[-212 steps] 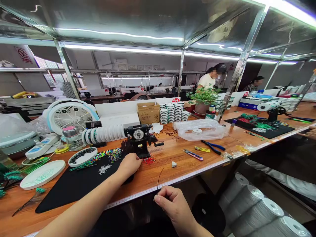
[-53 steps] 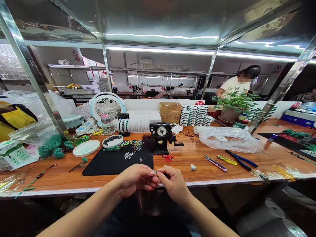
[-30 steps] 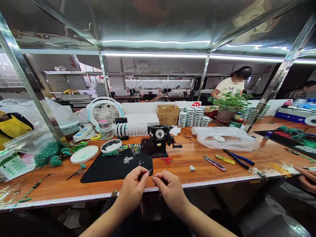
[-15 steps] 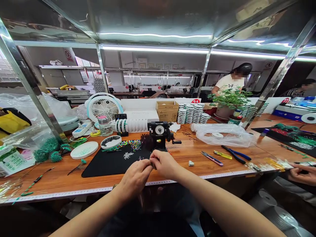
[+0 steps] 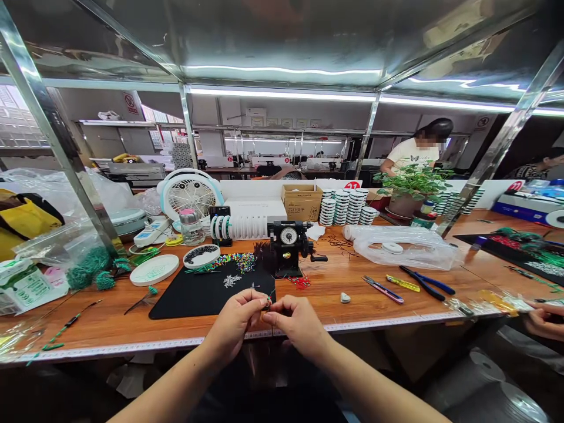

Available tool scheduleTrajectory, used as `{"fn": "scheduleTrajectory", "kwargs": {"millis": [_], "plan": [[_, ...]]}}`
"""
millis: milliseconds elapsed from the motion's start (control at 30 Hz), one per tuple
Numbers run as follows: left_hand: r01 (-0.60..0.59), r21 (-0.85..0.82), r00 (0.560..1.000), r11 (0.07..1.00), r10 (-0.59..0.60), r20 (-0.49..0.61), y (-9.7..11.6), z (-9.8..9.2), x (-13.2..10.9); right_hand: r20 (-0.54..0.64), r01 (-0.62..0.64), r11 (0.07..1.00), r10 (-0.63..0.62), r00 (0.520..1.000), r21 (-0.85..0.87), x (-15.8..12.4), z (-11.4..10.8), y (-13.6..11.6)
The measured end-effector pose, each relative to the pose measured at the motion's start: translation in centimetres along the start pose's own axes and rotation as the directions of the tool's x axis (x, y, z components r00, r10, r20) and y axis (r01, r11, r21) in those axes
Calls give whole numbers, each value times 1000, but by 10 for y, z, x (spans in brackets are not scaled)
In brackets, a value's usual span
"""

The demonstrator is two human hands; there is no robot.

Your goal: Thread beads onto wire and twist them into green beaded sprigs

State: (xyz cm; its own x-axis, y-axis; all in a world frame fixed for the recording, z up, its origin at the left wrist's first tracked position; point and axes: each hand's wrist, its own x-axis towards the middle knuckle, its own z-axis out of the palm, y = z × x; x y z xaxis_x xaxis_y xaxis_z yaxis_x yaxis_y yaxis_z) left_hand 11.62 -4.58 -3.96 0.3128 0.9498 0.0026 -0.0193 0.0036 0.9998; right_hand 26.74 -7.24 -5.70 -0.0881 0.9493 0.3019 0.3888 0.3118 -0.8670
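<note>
My left hand (image 5: 238,322) is closed, thumb and forefinger pinching a tiny dark piece (image 5: 267,304) with a thin green strand and a speck of red. Against it, the curled fingers of my right hand (image 5: 299,326) pinch at the same piece from the other side. Most of the piece is hidden by the fingertips, so its exact kind is unclear. Both hands hover over the table's front edge, by the near right corner of a black mat (image 5: 189,299). Silvery bits (image 5: 231,281) and multicoloured beads (image 5: 240,261) lie on that mat. Behind stands a black hand-cranked winder (image 5: 288,249) with a dial.
Small red pieces (image 5: 299,282) lie by the winder. To the right are snips (image 5: 382,289), a yellow-handled tool (image 5: 402,283), pliers (image 5: 427,283) and a plastic bag (image 5: 409,252). White dishes (image 5: 154,270) stand left, stacked spools (image 5: 350,205) behind. A co-worker's hand (image 5: 546,320) shows far right.
My hands have drawn down toward me and turned, so the green strand and red speck now show. Red pieces beside the winder have come into sight. The view has shifted slightly.
</note>
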Motion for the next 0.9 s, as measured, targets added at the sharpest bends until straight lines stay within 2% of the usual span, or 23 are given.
{"fn": "scheduleTrajectory", "kwargs": {"millis": [67,133,200,233,267,333,433,500,533,567,633,700,733,767,833,900], "plan": [[-9,15,1000,1000,9,-6,2,-2,-1,-49,88,994,-91,995,-64,-5,6,3],[-57,88,998,994,57,11,5,-5,-2,-82,290,922,-320,944,-256,-7,7,3],[-202,267,979,942,192,64,7,-8,-4,25,471,787,-504,863,-399,-2,2,-1],[-294,370,956,881,274,106,7,-9,-5,87,514,748,-530,843,-420,3,-1,-3],[-378,467,925,799,346,156,6,-10,-6,129,521,745,-519,845,-416,10,-4,-5],[-485,610,868,626,431,247,2,-13,-6,145,442,815,-419,896,-375,28,-8,-9],[-554,736,814,389,439,380,-5,-16,-3,120,296,902,-271,955,-316,53,-9,-9],[-579,745,798,331,420,433,-7,-17,-1,111,262,915,-239,965,-307,60,-10,-7],[-580,731,800,360,420,429,-7,-17,0,97,252,917,-234,967,-310,60,-10,-6],[-566,704,813,429,434,389,-6,-16,1,59,240,918,-234,971,-315,58,-10,-5],[-458,579,883,674,420,209,-4,-13,1,-87,213,922,-253,964,-322,47,-9,-3],[-256,329,963,909,268,9,-4,-10,1,-208,159,946,-223,952,-283,32,-4,-1],[-162,207,984,965,175,-41,-4,-10,1,-202,119,966,-167,965,-228,25,0,1],[-95,120,993,988,102,-59,-5,-9,1,-145,74,985,-97,985,-155,18,4,2],[-53,62,997,997,57,-57,-7,-9,1,-10,6,999,-6,1000,-46,6,14,4],[-57,67,997,996,61,-55,-7,-11,0,-22,86,992,-88,996,-96,-1,19,5]]}}
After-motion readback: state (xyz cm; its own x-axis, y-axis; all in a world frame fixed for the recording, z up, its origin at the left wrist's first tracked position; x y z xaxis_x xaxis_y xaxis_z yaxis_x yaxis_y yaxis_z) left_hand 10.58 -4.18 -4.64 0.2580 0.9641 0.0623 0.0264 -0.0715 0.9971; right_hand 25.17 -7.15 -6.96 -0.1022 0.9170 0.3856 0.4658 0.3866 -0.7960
